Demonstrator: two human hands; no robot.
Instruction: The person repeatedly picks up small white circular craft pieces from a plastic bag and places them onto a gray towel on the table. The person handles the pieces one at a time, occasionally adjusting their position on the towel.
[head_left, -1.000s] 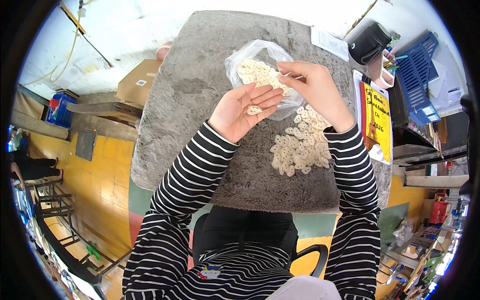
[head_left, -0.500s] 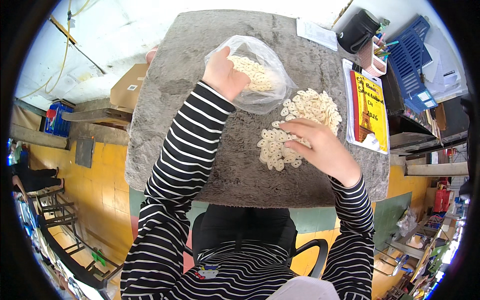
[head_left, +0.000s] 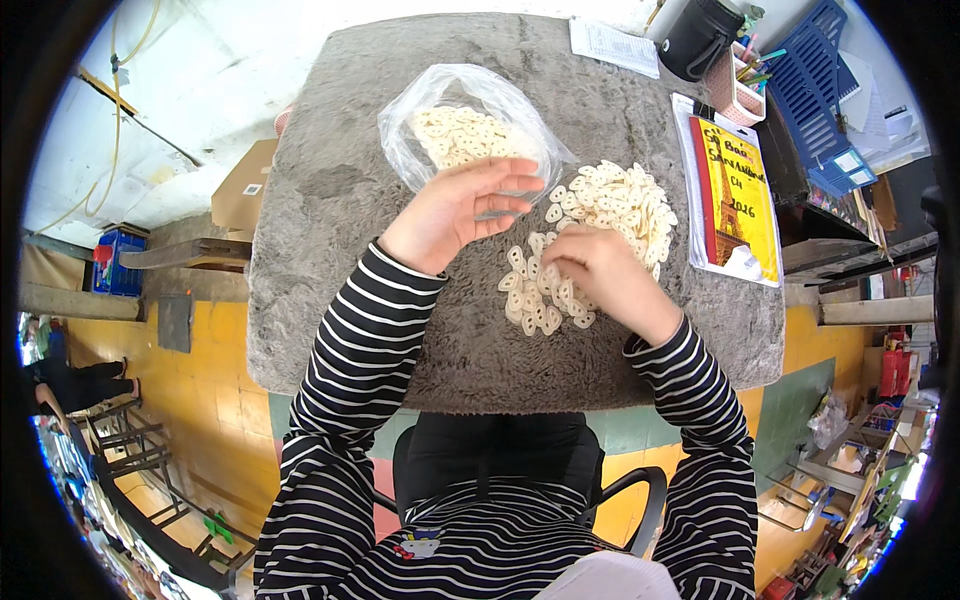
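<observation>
My left hand (head_left: 465, 210) is open, fingers stretched to the right and a little apart, at the near rim of a clear plastic bag (head_left: 398, 104). Inside the bag lies a heap of small flat cream oval pieces with holes (head_left: 460, 135). My right hand (head_left: 608, 278) has its fingers bent and closed over more such pieces, where two loose piles meet. Its fingertips are down among them, and whatever they hold is hidden. The larger pile (head_left: 625, 200) spreads beyond this hand, the smaller pile (head_left: 535, 295) to its left.
The piles and bag lie on a table with a grey plush cover (head_left: 330, 200). Along its right side are a yellow booklet in a plastic sleeve (head_left: 738, 190), a pink pen basket (head_left: 733, 90) and a black cylindrical container (head_left: 695, 40). Paper sheets (head_left: 613, 47) lie at the far edge.
My left hand has let go of the bag's left rim, moved right and nearer, and opened. My right hand has moved slightly left, its fingers now bent down into the pieces.
</observation>
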